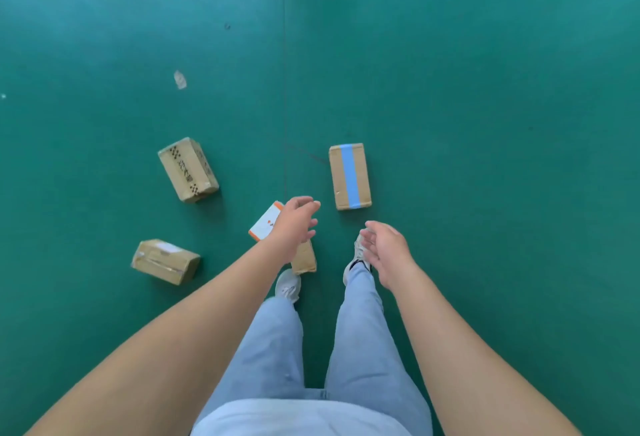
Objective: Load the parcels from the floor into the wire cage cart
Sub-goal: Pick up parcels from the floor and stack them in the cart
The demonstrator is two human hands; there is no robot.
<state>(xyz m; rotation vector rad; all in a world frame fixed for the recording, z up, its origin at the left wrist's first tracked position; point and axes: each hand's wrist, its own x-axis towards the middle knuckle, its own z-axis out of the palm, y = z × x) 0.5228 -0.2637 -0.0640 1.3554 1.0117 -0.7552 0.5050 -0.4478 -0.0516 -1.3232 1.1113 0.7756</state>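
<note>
- Five parcels lie scattered on the green floor, none yet lifted; the wire cage cart is out of view.
- The white parcel sits just ahead of the person's feet, partly hidden under the left hand, with a small brown parcel touching or just beside it; which, the view does not settle.
- The blue-taped parcel lies ahead of the right hand, apart from the others.
- Two more brown parcels, the printed one and the labelled one, rest off to the left, well apart.
- Both hands hang above the floor with fingers spread and loosely bent, gripping nothing, seemingly poised for a two-handed pickup.
- Bare floor surrounds each parcel, leaving open room to reach in from any side; a paper scrap lies farther off.
</note>
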